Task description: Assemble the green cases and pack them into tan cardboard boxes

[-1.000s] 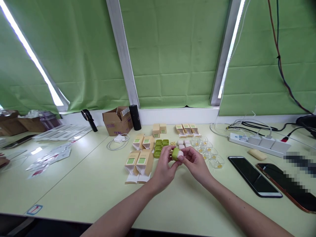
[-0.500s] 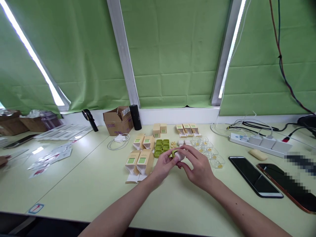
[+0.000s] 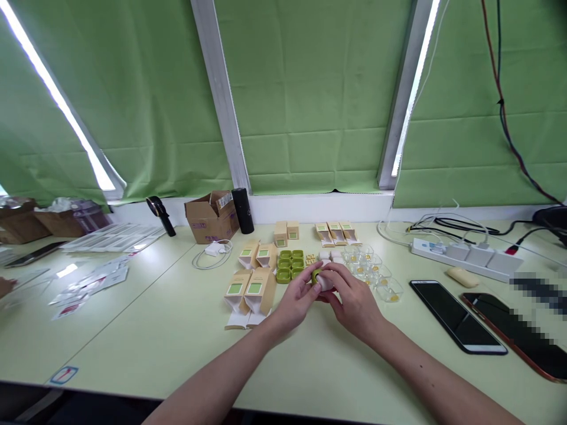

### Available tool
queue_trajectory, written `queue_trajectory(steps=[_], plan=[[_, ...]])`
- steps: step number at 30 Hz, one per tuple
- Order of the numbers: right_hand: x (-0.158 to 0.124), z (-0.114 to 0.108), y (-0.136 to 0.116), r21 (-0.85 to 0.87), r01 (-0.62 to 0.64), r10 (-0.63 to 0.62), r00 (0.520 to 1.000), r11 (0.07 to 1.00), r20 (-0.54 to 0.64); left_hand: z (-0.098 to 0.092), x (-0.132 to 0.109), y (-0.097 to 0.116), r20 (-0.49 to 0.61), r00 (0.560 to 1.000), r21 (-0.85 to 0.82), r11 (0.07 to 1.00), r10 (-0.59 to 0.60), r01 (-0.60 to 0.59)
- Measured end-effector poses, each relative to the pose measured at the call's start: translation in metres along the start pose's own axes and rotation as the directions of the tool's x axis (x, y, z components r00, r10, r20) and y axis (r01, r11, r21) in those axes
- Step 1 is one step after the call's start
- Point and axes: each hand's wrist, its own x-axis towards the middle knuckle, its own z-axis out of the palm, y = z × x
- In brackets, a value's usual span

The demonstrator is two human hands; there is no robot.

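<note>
holding a small green cover (image 3: 315, 275) in the left hand (image 3: 295, 300), with fingers drawn in close and the thumb tip against a white piece (image 3: 326, 285). gripping that same white piece in the right hand (image 3: 354, 295), with fingertips bent over its upper side and the thumb curled in below. leaving only the width of the pieces between the fingertips of either hand. sitting right inside the grip, green to the left and white to the right, close against each other. cannot tell how far one into the other, because of the covering fingers.

just beyond the grip and a little left, see green cups (image 3: 296, 264) set in two columns; straight beyond, tiny golden pieces (image 3: 310, 258); beyond and slightly right, more white pieces (image 3: 337, 257). near the right hand, on its far side, see clear shells (image 3: 381, 273) with yellow spots. left of the grip, see four tan boxes (image 3: 261, 286) with flaps open toward the near edge of the table (image 3: 177, 330). well to the right of the grip, see a dark-screened phone (image 3: 456, 316) lying flat.
</note>
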Motion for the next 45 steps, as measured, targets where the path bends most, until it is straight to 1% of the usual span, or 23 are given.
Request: queue_trajectory(steps=[4,7,15,20,27,30,33,35,37,41,45], plan=[[0.001,0.001,0.000,-0.050,0.105,-0.107,0.993,0.993,-0.042,-0.003,0.000,-0.003,0.025,1.000,0.005,1.000,0.012,-0.012],[0.001,0.001,0.000,-0.085,0.144,-0.149,0.987,0.986,-0.058,-0.004,0.000,-0.004,0.032,0.999,0.002,1.000,0.017,-0.017],[0.005,-0.002,-0.006,-0.080,0.145,-0.149,0.988,0.986,-0.049,0.004,0.000,-0.002,-0.052,0.997,0.014,0.998,0.064,-0.063],[0.006,-0.003,-0.009,-0.097,0.161,-0.167,0.984,0.982,-0.059,0.009,-0.001,-0.001,-0.074,0.991,0.068,0.992,0.109,-0.104],[0.007,-0.003,-0.011,-0.118,0.167,-0.175,0.983,0.979,-0.062,0.012,0.000,-0.007,-0.103,0.983,0.095,0.985,0.152,-0.142],[0.007,-0.003,-0.010,-0.105,0.168,-0.175,0.982,0.980,-0.067,0.010,-0.001,-0.007,-0.087,0.987,0.074,0.989,0.136,-0.129],[0.006,-0.002,-0.008,-0.085,0.167,-0.174,0.981,0.982,-0.081,0.009,-0.002,-0.005,-0.042,0.994,0.021,0.995,0.101,-0.100],[0.004,0.000,-0.005,-0.072,0.166,-0.172,0.982,0.983,-0.077,0.009,-0.003,-0.005,-0.011,0.995,-0.003,0.995,0.103,-0.103],[0.001,0.003,-0.003,-0.058,0.161,-0.165,0.984,0.985,-0.069,0.010,-0.002,-0.006,-0.003,0.993,-0.008,0.993,0.116,-0.116],[-0.002,0.007,-0.003,-0.037,0.159,-0.161,0.984,0.987,-0.075,0.012,0.001,-0.009,-0.047,0.991,0.009,0.992,0.126,-0.126],[-0.001,0.008,-0.005,-0.025,0.164,-0.166,0.983,0.986,-0.075,0.013,0.002,-0.008,-0.101,0.991,0.079,0.994,0.085,-0.077]])
